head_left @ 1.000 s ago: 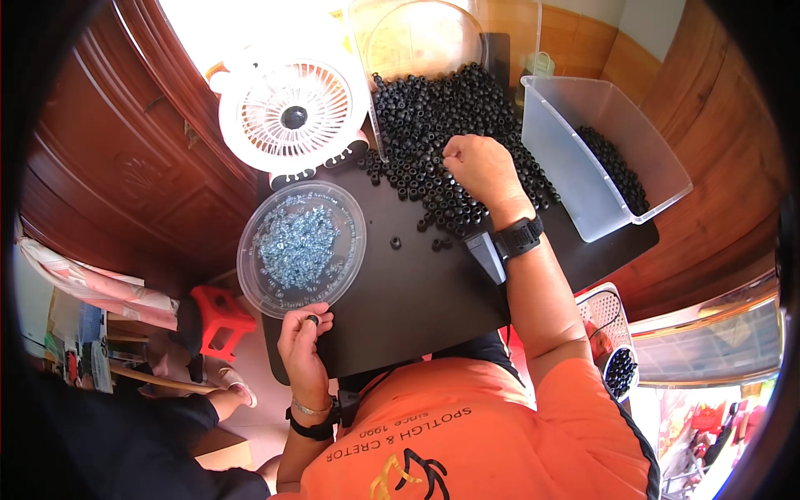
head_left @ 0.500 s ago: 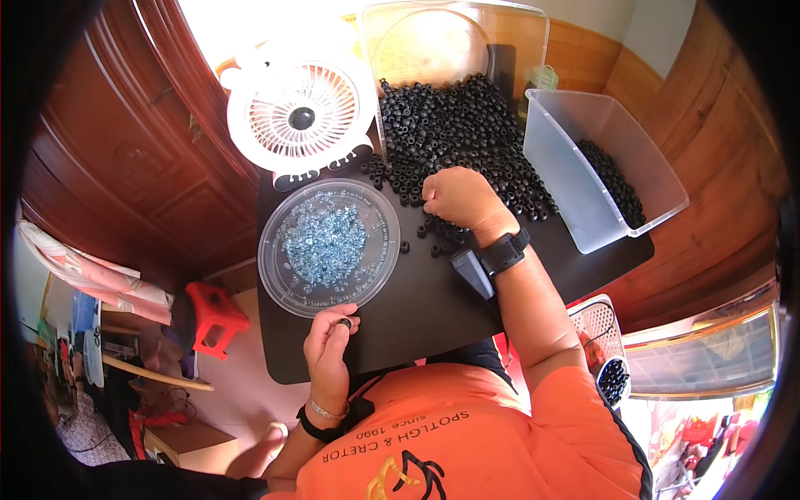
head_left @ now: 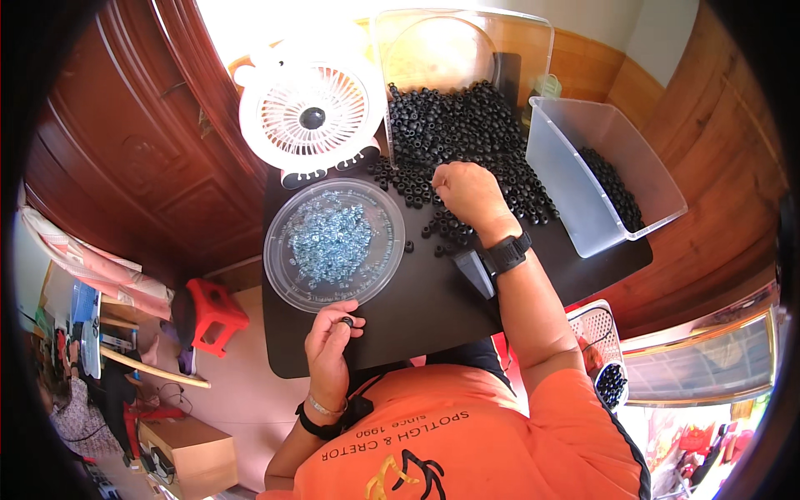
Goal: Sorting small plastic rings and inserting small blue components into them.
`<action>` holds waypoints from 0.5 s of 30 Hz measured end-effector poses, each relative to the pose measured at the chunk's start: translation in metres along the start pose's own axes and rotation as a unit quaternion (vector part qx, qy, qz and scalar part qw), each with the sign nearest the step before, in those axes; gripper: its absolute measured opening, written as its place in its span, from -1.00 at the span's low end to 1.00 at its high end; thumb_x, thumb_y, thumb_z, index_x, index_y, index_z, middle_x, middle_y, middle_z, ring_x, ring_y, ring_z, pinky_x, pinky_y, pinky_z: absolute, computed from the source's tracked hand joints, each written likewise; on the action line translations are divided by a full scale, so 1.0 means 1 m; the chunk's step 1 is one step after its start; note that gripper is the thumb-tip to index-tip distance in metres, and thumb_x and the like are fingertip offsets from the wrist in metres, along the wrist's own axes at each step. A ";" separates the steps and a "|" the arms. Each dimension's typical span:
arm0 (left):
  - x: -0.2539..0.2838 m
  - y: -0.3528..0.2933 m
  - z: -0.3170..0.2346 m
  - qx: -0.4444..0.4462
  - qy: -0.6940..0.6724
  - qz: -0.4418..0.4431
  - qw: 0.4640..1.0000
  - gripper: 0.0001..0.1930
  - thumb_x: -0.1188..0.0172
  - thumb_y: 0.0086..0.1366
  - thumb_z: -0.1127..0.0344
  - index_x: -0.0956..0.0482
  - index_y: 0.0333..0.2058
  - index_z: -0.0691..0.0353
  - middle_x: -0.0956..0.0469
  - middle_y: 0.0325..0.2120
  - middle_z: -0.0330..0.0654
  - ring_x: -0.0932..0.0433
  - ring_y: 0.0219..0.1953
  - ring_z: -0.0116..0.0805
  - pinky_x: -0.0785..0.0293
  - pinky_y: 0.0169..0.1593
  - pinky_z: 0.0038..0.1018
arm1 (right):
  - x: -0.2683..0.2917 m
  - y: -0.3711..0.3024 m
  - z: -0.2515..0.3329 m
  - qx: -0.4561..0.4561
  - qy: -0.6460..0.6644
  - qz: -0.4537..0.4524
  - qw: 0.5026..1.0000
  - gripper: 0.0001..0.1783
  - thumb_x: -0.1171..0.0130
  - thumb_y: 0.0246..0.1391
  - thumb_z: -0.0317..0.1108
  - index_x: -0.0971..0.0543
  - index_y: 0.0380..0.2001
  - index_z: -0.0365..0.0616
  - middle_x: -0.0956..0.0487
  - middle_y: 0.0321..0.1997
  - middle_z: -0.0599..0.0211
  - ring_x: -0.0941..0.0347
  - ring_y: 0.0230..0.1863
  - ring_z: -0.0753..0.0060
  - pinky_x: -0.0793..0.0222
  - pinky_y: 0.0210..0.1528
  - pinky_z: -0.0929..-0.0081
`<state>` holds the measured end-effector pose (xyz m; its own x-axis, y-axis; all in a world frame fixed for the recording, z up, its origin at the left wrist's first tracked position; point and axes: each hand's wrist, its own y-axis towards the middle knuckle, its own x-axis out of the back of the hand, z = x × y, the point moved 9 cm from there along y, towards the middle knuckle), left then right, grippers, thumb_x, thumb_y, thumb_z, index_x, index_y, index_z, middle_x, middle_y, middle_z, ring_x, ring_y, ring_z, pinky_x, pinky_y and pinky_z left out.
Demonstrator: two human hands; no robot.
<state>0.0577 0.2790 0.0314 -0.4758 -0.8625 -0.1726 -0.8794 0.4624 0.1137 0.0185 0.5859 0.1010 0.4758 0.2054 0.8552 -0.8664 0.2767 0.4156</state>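
My left hand (head_left: 329,342) is at the table's near edge, its thumb and fingers pinched on one small black hollow cap (head_left: 347,321). Just beyond it lies a round clear plastic lid (head_left: 387,258), holding a heap of small see-through bluish pieces (head_left: 329,240). My right hand (head_left: 471,196), its fingers curled together, is over the near side of a large pile of black caps (head_left: 454,125). What those fingers hold, if anything, is hidden. A dark watch and a grey block-like thing (head_left: 475,273) are at my right wrist.
A white fan (head_left: 308,117) stands behind the lid. Upright behind the pile is a clear bin (head_left: 550,50); a second clear bin (head_left: 575,192) with black caps stands tilted on the right. A white basket (head_left: 596,329) sits beside the table, and a red stool (head_left: 215,317) stands left.
The whole view has shifted slightly. My right hand has turned a little over the pile, its fingers still curled. My left hand keeps its pinch on the black cap.
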 end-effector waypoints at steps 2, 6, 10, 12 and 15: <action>0.000 0.000 -0.001 0.001 -0.003 -0.001 1.000 -0.80 0.04 0.33 0.41 -0.50 -0.18 0.39 -0.50 -0.03 -0.06 -0.53 -0.18 -0.40 -0.44 -0.10 -0.50 | -0.003 -0.001 0.005 0.006 0.021 0.030 0.999 -0.83 -0.07 0.00 -0.39 -0.66 -0.43 -0.04 -0.63 -0.35 0.12 -0.57 -0.24 0.03 -0.47 -0.15 0.12; -0.001 0.000 -0.002 0.000 -0.009 -0.003 1.000 -0.81 0.04 0.32 0.42 -0.50 -0.20 0.39 -0.50 -0.05 -0.07 -0.52 -0.19 -0.40 -0.44 -0.11 -0.50 | -0.004 0.000 0.009 0.016 0.033 0.017 0.999 -0.83 -0.06 0.01 -0.39 -0.66 -0.44 -0.05 -0.64 -0.36 0.13 -0.57 -0.24 0.03 -0.47 -0.13 0.12; -0.004 0.001 -0.005 -0.006 0.007 0.000 1.000 -0.79 0.07 0.36 0.35 -0.47 -0.25 0.37 -0.51 -0.12 -0.03 -0.52 -0.20 -0.37 -0.44 -0.11 -0.47 | -0.005 0.000 0.009 0.040 0.045 -0.009 0.998 -0.85 -0.10 -0.01 -0.39 -0.65 -0.42 -0.10 -0.64 -0.36 0.17 -0.57 -0.24 0.06 -0.46 -0.13 0.18; -0.002 0.001 -0.003 0.012 -0.007 -0.008 1.000 -0.81 0.07 0.36 0.35 -0.46 -0.26 0.36 -0.50 -0.19 -0.07 -0.52 -0.21 -0.35 -0.44 -0.12 -0.47 | 0.004 0.001 0.020 0.047 0.048 -0.010 0.998 -0.86 -0.14 -0.03 -0.38 -0.65 -0.42 -0.13 -0.64 -0.36 0.19 -0.56 -0.26 0.07 -0.46 -0.14 0.22; -0.002 0.000 -0.005 0.012 -0.013 -0.001 1.000 -0.81 0.05 0.35 0.34 -0.46 -0.26 0.35 -0.49 -0.23 -0.10 -0.52 -0.22 -0.34 -0.44 -0.12 -0.46 | -0.001 -0.002 0.027 0.016 0.109 0.081 0.991 -0.88 -0.20 -0.03 -0.38 -0.65 -0.41 -0.15 -0.63 -0.39 0.20 -0.58 -0.30 0.13 -0.48 -0.18 0.30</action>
<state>0.0585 0.2801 0.0364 -0.4737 -0.8581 -0.1982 -0.8805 0.4655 0.0895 0.0161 0.5598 0.1076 0.3480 0.4435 0.8260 -0.9370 0.1945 0.2903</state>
